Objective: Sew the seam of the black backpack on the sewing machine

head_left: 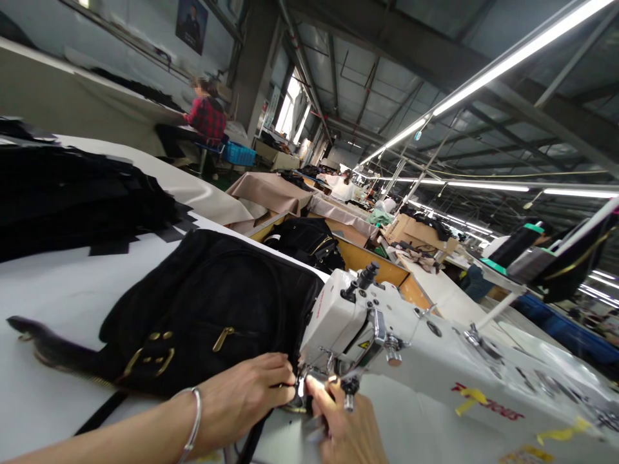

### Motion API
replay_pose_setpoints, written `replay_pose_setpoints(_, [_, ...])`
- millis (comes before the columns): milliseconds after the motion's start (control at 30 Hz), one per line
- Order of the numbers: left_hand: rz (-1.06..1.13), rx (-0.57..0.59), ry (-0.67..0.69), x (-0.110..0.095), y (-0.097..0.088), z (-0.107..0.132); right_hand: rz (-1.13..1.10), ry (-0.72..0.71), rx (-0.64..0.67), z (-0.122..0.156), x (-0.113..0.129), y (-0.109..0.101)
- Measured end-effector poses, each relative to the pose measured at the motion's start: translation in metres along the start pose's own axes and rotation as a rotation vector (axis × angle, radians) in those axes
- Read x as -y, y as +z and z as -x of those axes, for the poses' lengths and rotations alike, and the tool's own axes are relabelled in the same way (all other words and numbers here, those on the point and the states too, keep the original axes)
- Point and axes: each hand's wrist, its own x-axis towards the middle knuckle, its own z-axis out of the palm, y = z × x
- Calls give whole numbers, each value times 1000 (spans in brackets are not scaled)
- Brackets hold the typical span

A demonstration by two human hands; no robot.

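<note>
A black bag (pixel 207 303) with brass buckles and a zip pull lies on the white table (pixel 53 303) beside a white sewing machine (pixel 387 341). My left hand (pixel 242 396), a silver bangle on its wrist, pinches the bag's black fabric right at the needle area, fingers closed. My right hand (pixel 345 428) comes up from below under the machine head, fingertips pressed on the fabric by the presser foot. The needle itself is hidden between my fingers.
A heap of black cut fabric pieces (pixel 72 200) lies at the left. Another black bag (pixel 309 241) sits in a wooden bin behind. A person in a red checked shirt (pixel 206 119) sits at a far table. Thread cones (pixel 515 248) stand at the right.
</note>
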Motion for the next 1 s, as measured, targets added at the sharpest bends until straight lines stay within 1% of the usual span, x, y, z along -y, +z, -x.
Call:
replay_pose_setpoints(167, [8,-10,-9,0,1,1,-2,1,26,-4,2,-1])
replay_pose_setpoints(467, [3,-25,30,0,-1,-3,24,-3,-1,-6,6,-1])
replay_pose_setpoints(567, [14,5,24,0,-3,-3,20,15,30,-4,5,0])
replay_pose_setpoints(733, [30,15,-1,-1,-4,-3,4,45,80,1,3,1])
replay_pose_setpoints(833, [44,-4,12,-2,-4,-4,0,73,113,4,2,2])
replay_pose_setpoints(1000, [39,-50,39,-2,-6,-5,-31,105,132,4,4,2])
